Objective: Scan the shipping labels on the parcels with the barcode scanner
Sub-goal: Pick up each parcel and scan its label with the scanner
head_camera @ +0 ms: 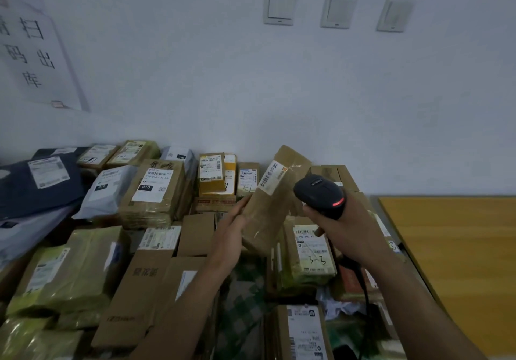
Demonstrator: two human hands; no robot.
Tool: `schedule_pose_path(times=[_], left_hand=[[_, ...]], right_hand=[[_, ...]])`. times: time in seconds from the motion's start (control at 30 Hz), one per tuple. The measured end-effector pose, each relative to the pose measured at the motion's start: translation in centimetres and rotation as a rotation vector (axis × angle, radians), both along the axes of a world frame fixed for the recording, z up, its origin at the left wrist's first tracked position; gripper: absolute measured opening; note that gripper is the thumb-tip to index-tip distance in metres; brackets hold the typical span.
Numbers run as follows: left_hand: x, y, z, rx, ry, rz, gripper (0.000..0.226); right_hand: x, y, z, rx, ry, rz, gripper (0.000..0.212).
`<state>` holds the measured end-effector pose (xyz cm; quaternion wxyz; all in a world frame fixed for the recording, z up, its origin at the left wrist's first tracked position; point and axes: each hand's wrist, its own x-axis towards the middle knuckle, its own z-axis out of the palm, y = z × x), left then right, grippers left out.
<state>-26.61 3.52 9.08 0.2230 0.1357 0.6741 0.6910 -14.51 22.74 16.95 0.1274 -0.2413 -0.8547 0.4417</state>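
Head camera is showing the left hand point(231, 231) curling its fingers round the lower end of a brown box point(268, 217), holding it tilted above the parcels point(150, 192), its label point(269, 178) facing up. The right hand point(349, 228) is gripping the scanner point(321, 195) just beside that box, red light glowing. Parcels are lying against the wall point(279, 94), a wooden table point(460, 248) sitting to the right.
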Motion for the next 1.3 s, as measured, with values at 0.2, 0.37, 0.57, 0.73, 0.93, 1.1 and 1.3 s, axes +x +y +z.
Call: schedule_pose_path(times=[0.2,0.37,0.57,0.73,0.93,1.1,1.3], left_hand=[[-2.5,-0.5,0.0,-0.051,0.074,-0.071,0.030],[-4.8,-1.3,-0.2,-0.340,0.344,-0.130,0.051],[-6.9,-2.1,-0.2,-0.520,0.444,-0.173,0.065],[-7.6,-2.6,-1.0,-0.597,0.494,-0.197,0.053],[-8.0,-2.9,-1.2,-0.638,0.497,-0.217,0.053],[-8.4,-2.9,-1.5,-0.654,0.496,-0.219,0.053],[-8.5,-2.1,-1.3,-0.610,0.396,-0.191,0.052]], right_hand=[[-0.5,0.1,0.6,0.056,-0.043,0.056,0.039],[-0.6,0.1,1.2,0.074,-0.061,0.067,0.034],[-0.7,-0.1,1.6,0.043,-0.116,0.137,0.026],[-1.0,-0.4,1.5,0.046,-0.118,0.158,0.027],[-1.2,-0.5,1.2,0.060,-0.131,0.178,0.041],[-1.5,-0.1,1.0,0.032,-0.120,0.210,0.041],[-2.0,1.0,0.4,0.020,-0.106,0.227,0.035]])
